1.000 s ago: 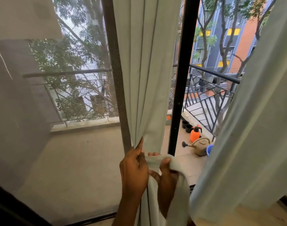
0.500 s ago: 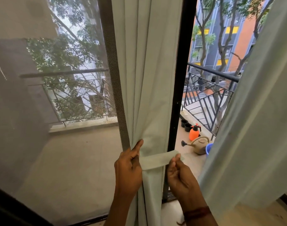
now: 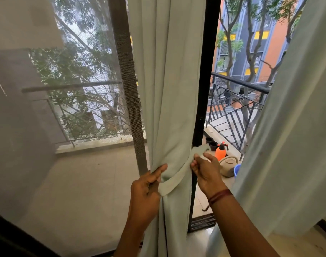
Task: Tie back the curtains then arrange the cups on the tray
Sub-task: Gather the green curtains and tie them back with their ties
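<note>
Balcony (image 3: 84,182) ahead. Expect the curtain (image 3: 167,89) soft, light; hold the tie (image 3: 174,178) by its ends. Your left hand (image 3: 147,184) grips curtain, 9 o'clock; right hand (image 3: 204,171) pinches tie, 3 o'clock.

Looked out in soft, even daylight through a grey mesh screen (image 3: 47,127) on the left, edged by a grey strip (image 3: 129,89), with a black door frame (image 3: 204,89) further right. Opened onto a bare concrete balcony floor (image 3: 93,182), bounded by a low ledge (image 3: 95,145) and a black metal railing (image 3: 236,115). Kept two black pots (image 3: 211,143), an orange sprayer (image 3: 220,152), a beige watering can (image 3: 229,166) and a blue bucket (image 3: 237,169) close together near the railing. Faced leafy trees (image 3: 251,43) and an orange-and-grey building (image 3: 275,43) beyond. Showed pale floor tile (image 3: 306,243) indoors at lower right.
</note>
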